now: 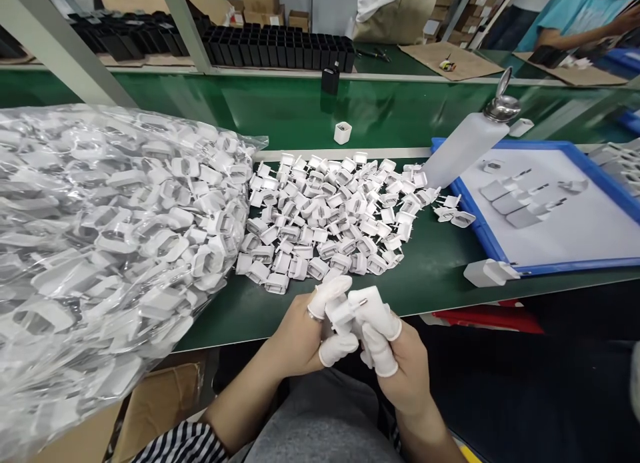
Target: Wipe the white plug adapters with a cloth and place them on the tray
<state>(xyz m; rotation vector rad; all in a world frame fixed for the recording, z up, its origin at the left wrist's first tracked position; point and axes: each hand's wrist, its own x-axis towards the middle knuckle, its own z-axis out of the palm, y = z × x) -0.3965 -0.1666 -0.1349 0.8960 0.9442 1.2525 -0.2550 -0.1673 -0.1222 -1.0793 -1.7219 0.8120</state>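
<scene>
Near the table's front edge, my left hand (pixel 313 330) and my right hand (pixel 395 343) meet, both with white finger covers. Between their fingers is a white plug piece (pixel 345 313) with a metal pin showing; both hands are closed on it, and the fingers partly hide it. Just beyond them, a heap of white plug pieces (pixel 330 216) lies on the green table (pixel 435 276). A large clear bag (pixel 110 236) full of similar white pieces fills the left side.
A blue-rimmed tray (pixel 475 213) at the right holds several white adapters (pixel 525 206). A pump bottle (pixel 465 146) leans beside it. One white adapter (pixel 487 273) lies at its near corner. Black casings (pixel 280 50) stand behind the green ledge, and people are across the table.
</scene>
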